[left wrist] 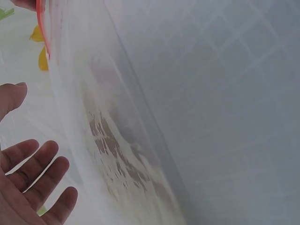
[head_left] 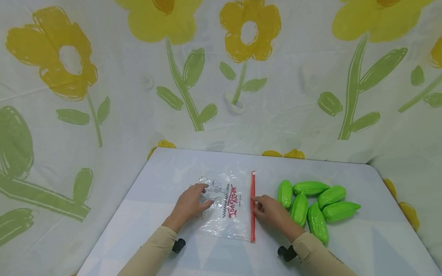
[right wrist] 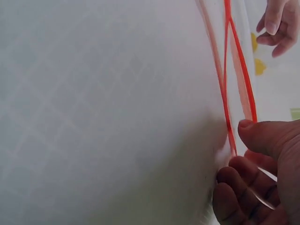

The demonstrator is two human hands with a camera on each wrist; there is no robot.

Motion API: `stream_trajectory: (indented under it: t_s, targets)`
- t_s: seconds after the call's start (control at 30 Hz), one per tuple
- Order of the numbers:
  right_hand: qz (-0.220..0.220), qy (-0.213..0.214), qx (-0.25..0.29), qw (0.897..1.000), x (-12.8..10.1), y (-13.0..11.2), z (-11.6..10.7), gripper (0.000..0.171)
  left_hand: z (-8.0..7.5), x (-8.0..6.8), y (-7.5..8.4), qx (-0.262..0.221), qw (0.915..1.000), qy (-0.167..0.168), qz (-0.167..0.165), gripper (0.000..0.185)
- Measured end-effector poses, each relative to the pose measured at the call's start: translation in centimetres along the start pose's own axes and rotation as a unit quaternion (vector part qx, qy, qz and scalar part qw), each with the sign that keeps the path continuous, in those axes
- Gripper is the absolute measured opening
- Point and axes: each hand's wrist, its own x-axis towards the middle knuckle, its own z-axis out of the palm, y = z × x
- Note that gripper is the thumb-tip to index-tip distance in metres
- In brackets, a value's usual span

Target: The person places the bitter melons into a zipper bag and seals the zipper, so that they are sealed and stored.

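Clear plastic zip bag (head_left: 223, 211) with red printed lettering and a red seal strip (head_left: 253, 206) lies flat at mid-table on the pale table (head_left: 374, 246). Left hand (head_left: 189, 205) rests on the bag's middle, fingers relaxed and slightly apart; right hand (head_left: 272, 212) pinches the red strip between thumb and curled fingertips (right wrist: 234, 176). 6 green ridged toy gourds (head_left: 314, 203) cluster just right of that hand, beige sleeves on both arms.
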Motion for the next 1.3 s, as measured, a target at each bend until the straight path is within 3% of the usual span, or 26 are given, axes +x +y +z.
stream_trajectory:
  t_s: [0.27, 0.67, 1.07, 1.3]
  targets:
    - [0.009, 0.039, -0.019, 0.999, -0.1, 0.6, 0.1, 0.050, 0.5, 0.2, 0.4, -0.004, 0.9999, 0.003, 0.012, 0.063]
    - [0.050, -0.032, -0.004, 0.998, -0.2, 1.5, 0.4, 0.062, 1.6, 1.1, 2.3, -0.015, 0.9993, -0.012, 0.031, 0.063]
    - [0.028, -0.031, -0.019, 0.999, 0.0, 1.8, 0.2, 0.061, 2.8, 2.5, 6.3, -0.004, 0.9950, -0.054, 0.084, 0.066]
    - [0.036, -0.039, -0.023, 0.998, 0.2, 2.0, 0.2, 0.062, 4.2, 3.8, 8.4, -0.007, 0.9946, -0.078, 0.068, 0.066]
